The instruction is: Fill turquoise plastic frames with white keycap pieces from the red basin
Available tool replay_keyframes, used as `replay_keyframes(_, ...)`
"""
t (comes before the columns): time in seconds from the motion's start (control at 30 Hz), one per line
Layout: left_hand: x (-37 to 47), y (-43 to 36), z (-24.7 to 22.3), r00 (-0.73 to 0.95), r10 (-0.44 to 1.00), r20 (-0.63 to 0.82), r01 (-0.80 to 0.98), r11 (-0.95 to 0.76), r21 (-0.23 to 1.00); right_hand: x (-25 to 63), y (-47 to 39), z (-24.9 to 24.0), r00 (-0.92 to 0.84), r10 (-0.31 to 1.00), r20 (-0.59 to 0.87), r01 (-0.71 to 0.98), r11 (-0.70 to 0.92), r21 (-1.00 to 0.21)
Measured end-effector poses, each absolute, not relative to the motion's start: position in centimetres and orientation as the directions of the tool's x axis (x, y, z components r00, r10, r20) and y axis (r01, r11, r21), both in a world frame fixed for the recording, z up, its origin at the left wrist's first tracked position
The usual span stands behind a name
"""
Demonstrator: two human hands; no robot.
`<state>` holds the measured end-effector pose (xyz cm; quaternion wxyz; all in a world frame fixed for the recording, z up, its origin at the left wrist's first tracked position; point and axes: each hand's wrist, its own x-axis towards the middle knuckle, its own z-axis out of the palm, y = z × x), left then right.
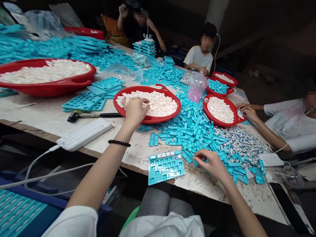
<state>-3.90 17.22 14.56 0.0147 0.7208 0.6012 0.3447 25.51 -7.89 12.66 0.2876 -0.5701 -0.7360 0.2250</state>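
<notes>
While the left hand (135, 110) hangs over white caps (160, 103) mid-frame, the turquoise tray (166, 168) lies crosswise at lower centre, just left of the nearer right hand (211, 164), both grips loosely curled, though whether either holds anything I cannot tell.

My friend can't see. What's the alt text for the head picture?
A person's left hand is over a red basket of white pieces, the right hand near a blue panel with holes. Blue parts are heaped on the table, with other people around it.
</notes>
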Motion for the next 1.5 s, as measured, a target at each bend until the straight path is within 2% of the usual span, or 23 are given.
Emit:
replay_keyframes(0.13, -3.7, 15.7, 15.5, 0.045, 0.844, 0.534, 0.738, -0.388, 0.552, 23.5, -6.4, 13.1, -0.263, 0.942, 0.208, 0.675, 0.334, -0.658)
replay_keyframes(0.23, -3.0, 12.0, 16.2, 0.087, 0.809, 0.582, 0.585, -0.515, 0.627, 22.4, -5.9, 12.6, -0.275, 0.934, 0.228, 0.618, 0.354, -0.702)
replay_keyframes(0.37, -1.5, 4.6, 14.8, 0.283, 0.752, 0.596, 0.379, -0.658, 0.650, 21.5, -5.5, 11.2, -0.235, 0.946, 0.222, 0.560, 0.318, -0.765)
replay_keyframes(0.47, -0.6, 0.4, 12.1, 0.401, 0.762, 0.508, 0.298, -0.633, 0.715, 21.2, -5.3, 10.2, -0.198, 0.955, 0.222, 0.538, 0.295, -0.790)
replay_keyframes(0.57, 0.0, -1.6, 9.5, 0.437, 0.784, 0.440, 0.290, -0.586, 0.757, 21.2, -5.4, 9.6, -0.162, 0.956, 0.244, 0.537, 0.292, -0.791)
replay_keyframes(0.8, 0.7, -2.4, 6.7, 0.426, 0.776, 0.464, 0.327, -0.611, 0.721, 21.2, -5.7, 9.4, -0.162, 0.956, 0.244, 0.576, 0.292, -0.764)
replay_keyframes(1.03, 0.9, -3.0, 5.9, 0.366, 0.782, 0.504, 0.354, -0.618, 0.702, 20.9, -5.9, 8.7, -0.188, 0.956, 0.224, 0.574, 0.292, -0.765)
replay_keyframes(1.5, 1.0, -2.4, 6.1, 0.396, 0.789, 0.469, 0.368, -0.604, 0.707, 20.7, -5.7, 8.6, -0.191, 0.957, 0.217, 0.559, 0.288, -0.777)
